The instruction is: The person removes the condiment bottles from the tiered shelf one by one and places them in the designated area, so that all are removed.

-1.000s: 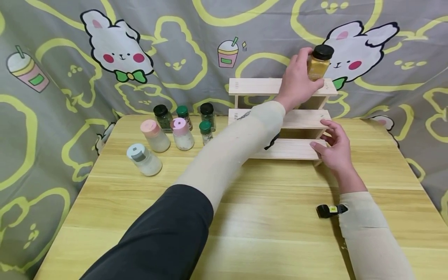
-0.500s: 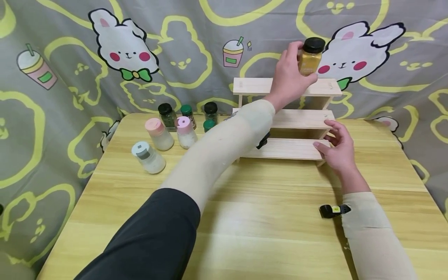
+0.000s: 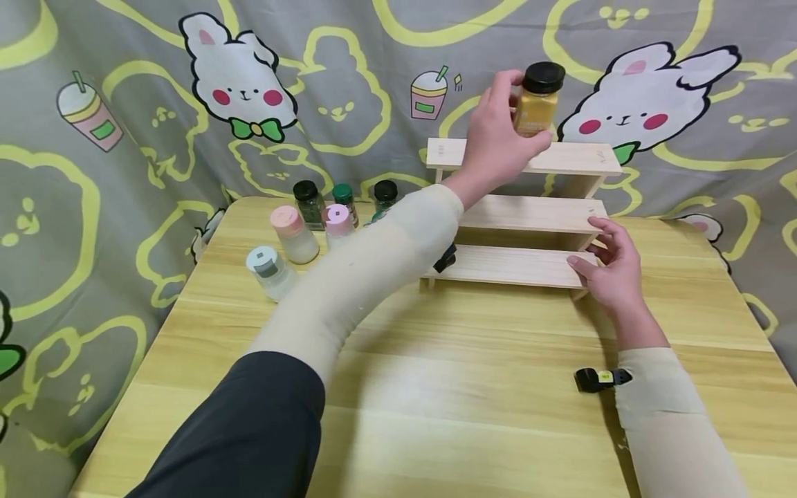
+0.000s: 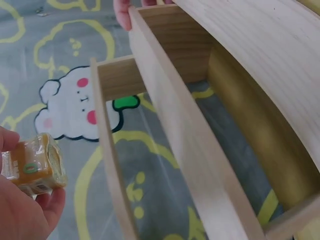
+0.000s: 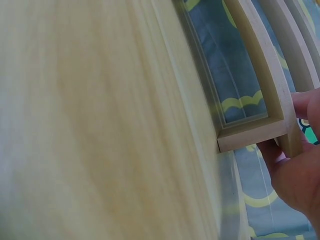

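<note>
My left hand (image 3: 498,135) grips a spice jar (image 3: 537,107) with a black lid and yellow contents. It holds the jar upright over the top tier of a three-tier wooden rack (image 3: 519,213), right of the middle. In the left wrist view the jar's base (image 4: 56,162) shows between thumb and fingers, apart from the top board. My right hand (image 3: 613,273) holds the rack's right end, thumb on the lowest board and fingers at the middle tier. The right wrist view shows thumb and fingers around the wooden end piece (image 5: 252,132).
Several jars stand at the table's back left, among them a pink-lidded jar (image 3: 295,235), a white-lidded jar (image 3: 270,273) and a black-lidded jar (image 3: 309,205). My left forearm partly covers this group. A patterned curtain (image 3: 349,159) hangs directly behind the table (image 3: 448,387).
My left hand has carried the jar leftward along the top tier, from near its right end. The right hand keeps its hold on the rack. The head view has shifted slightly.
</note>
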